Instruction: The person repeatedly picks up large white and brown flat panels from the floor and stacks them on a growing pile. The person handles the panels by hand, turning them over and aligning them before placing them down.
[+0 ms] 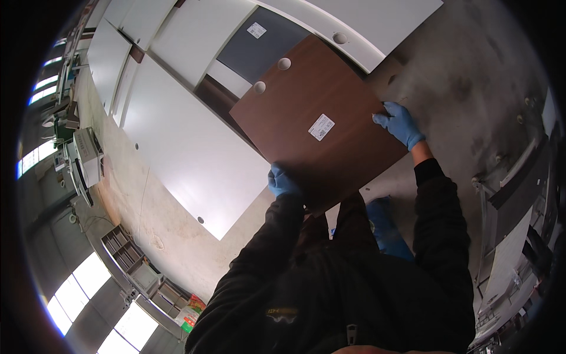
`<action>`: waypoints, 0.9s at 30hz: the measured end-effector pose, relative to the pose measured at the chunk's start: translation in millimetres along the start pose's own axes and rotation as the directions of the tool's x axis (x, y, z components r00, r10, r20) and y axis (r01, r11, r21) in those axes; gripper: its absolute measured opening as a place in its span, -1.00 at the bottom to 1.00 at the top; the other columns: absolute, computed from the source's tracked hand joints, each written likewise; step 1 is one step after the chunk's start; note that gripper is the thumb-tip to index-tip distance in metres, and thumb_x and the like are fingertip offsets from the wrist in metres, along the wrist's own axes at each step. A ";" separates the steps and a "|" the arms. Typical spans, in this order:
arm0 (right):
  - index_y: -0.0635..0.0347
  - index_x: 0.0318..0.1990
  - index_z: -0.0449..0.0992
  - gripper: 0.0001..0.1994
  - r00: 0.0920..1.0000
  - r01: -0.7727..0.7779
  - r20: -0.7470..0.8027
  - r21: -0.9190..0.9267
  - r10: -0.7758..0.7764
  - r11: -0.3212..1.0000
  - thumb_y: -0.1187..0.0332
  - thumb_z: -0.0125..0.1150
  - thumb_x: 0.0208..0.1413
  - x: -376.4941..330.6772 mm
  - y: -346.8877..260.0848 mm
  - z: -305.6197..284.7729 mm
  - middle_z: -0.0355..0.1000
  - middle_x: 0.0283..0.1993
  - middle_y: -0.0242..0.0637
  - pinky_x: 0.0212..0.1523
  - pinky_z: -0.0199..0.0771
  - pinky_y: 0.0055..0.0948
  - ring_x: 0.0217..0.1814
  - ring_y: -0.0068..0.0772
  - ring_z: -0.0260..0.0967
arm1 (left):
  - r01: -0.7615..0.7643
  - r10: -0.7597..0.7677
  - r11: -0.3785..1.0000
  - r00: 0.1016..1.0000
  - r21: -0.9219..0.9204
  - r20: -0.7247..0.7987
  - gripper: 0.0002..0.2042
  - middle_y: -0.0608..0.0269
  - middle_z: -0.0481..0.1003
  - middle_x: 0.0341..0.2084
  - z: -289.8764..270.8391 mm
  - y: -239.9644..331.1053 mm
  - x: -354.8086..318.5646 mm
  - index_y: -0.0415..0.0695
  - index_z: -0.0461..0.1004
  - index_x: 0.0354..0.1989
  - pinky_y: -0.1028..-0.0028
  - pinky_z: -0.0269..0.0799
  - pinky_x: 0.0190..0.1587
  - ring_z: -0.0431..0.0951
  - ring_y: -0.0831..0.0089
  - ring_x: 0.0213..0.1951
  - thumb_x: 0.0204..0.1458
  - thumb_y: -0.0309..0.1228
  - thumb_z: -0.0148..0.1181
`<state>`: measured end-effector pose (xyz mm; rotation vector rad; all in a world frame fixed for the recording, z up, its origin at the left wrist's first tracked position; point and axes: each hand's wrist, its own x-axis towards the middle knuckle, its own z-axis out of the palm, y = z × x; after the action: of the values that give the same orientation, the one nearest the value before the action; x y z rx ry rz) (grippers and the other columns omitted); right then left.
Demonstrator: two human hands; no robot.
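A brown wood-grain panel (pixel 330 88) with two round holes near its far left edge and a white label (pixel 321 127) is held between my hands, in front of my body. My left hand (pixel 282 180), in a blue glove, grips its near left edge; its fingers are partly hidden. On the opposite edge, at the right, my gloved right hand (pixel 400 124) is closed, with the thumb on top. The panel's far part overlaps a dark grey panel (pixel 265 41) that bears another label.
Large white panels (pixel 188 141) lie to the left and ahead, one with a round hole at its far right. A blue bag-like thing (pixel 389 227) is on the floor by my legs. Shelving (pixel 124 251) stands at the left, and racks with boards (pixel 513 236) stand at the right.
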<state>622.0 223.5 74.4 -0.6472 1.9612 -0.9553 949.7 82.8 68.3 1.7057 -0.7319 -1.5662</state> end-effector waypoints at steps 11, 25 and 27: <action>0.27 -0.12 0.57 -0.67 0.970 0.066 -0.237 0.050 -0.052 0.997 0.16 0.37 0.15 -104.5 33.6 32.4 0.59 -0.20 -0.03 -0.13 0.57 -0.24 -0.17 -0.07 0.58 | -0.119 0.110 0.948 0.993 0.294 0.045 -0.60 0.36 0.46 -0.41 -64.6 -37.7 -1.9 -0.09 0.45 -0.29 0.39 0.39 -0.26 0.39 0.51 -0.35 0.37 0.00 -0.02; 0.31 0.04 0.54 -0.61 0.930 -0.169 -0.306 0.131 0.202 0.977 0.20 0.32 0.20 -273.9 167.4 133.9 0.60 -0.16 -0.04 -0.15 0.52 -0.22 -0.17 -0.16 0.56 | -0.446 0.042 0.528 0.863 0.722 0.503 -0.50 0.01 0.63 -0.27 19.6 -8.0 18.3 -0.31 0.59 -0.12 0.29 0.49 -0.06 0.57 0.33 -0.21 0.28 0.00 0.11; 0.32 -0.01 0.57 -0.64 0.875 -0.209 -0.374 0.280 0.307 0.937 0.20 0.32 0.20 -264.6 164.5 137.6 0.60 -0.19 -0.06 -0.15 0.51 -0.25 -0.18 -0.25 0.56 | -0.483 0.031 0.444 0.850 0.755 0.526 -0.50 -0.03 0.64 -0.26 32.2 -8.8 24.2 -0.31 0.60 -0.14 0.27 0.50 -0.07 0.59 0.30 -0.21 0.29 0.00 0.08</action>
<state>861.8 457.6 13.2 -0.0373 2.1844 -1.1964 920.0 65.0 45.9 1.6958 -2.2743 -1.4139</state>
